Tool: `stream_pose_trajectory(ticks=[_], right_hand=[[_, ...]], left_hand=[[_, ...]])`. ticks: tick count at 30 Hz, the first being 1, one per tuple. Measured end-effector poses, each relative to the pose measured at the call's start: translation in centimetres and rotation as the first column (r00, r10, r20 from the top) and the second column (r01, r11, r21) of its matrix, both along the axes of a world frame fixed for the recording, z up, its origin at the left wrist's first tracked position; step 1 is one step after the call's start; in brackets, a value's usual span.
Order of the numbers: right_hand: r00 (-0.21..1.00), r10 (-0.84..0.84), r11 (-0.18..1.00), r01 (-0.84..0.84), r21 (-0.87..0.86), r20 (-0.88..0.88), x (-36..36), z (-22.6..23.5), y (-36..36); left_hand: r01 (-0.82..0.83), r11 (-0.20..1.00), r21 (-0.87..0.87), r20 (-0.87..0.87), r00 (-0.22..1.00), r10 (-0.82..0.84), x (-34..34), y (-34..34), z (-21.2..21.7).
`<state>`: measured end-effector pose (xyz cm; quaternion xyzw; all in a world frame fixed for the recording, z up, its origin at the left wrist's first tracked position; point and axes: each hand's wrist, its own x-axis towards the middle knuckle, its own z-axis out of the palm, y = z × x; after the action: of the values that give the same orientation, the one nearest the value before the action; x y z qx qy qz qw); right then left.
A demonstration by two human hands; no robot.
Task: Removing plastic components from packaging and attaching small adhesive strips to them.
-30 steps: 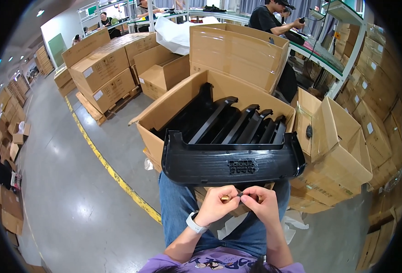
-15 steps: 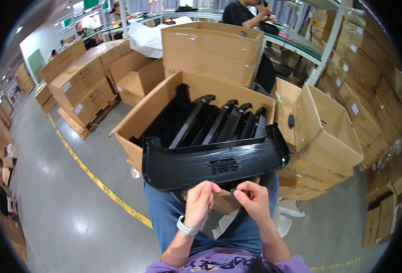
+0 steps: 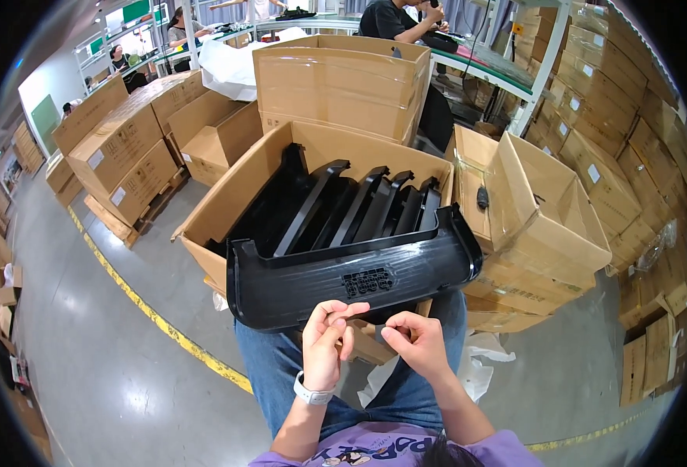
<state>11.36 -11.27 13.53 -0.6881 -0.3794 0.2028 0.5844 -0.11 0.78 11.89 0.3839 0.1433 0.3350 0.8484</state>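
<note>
A long black plastic tray-shaped part (image 3: 351,272) lies across my lap, its grilled underside facing me. My left hand (image 3: 326,338) is just below its near edge, thumb and forefinger pinched together at the tips. My right hand (image 3: 415,344) is beside it, a short gap apart, fingers curled with thumb and forefinger pinched. Whether either pinch holds something tiny is not visible. A white watch (image 3: 310,391) sits on my left wrist. Behind the part, an open cardboard box (image 3: 234,194) holds several more black parts (image 3: 343,210) standing on edge.
An open cardboard box (image 3: 546,210) at my right holds a small black item (image 3: 482,196). A closed carton (image 3: 336,78) stands behind. Stacked cartons fill both sides. A yellow floor line (image 3: 149,311) runs at the left. White wrapping (image 3: 476,373) lies by my legs. A person (image 3: 394,19) works at the far bench.
My hands, which met fingertip to fingertip a second ago, have drawn apart. The view has tilted, so the black part and box sit lower and closer.
</note>
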Motion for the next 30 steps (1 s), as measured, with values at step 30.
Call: stream_pose_trajectory(ticks=[30], right_hand=[[0.981, 0.163, 0.799, -0.194, -0.569, -0.105, 13.2, 0.8, 7.8]], left_hand=[[0.172, 0.983, 0.061, -0.226, 0.962, -0.154, -0.9, 1.4, -0.4]])
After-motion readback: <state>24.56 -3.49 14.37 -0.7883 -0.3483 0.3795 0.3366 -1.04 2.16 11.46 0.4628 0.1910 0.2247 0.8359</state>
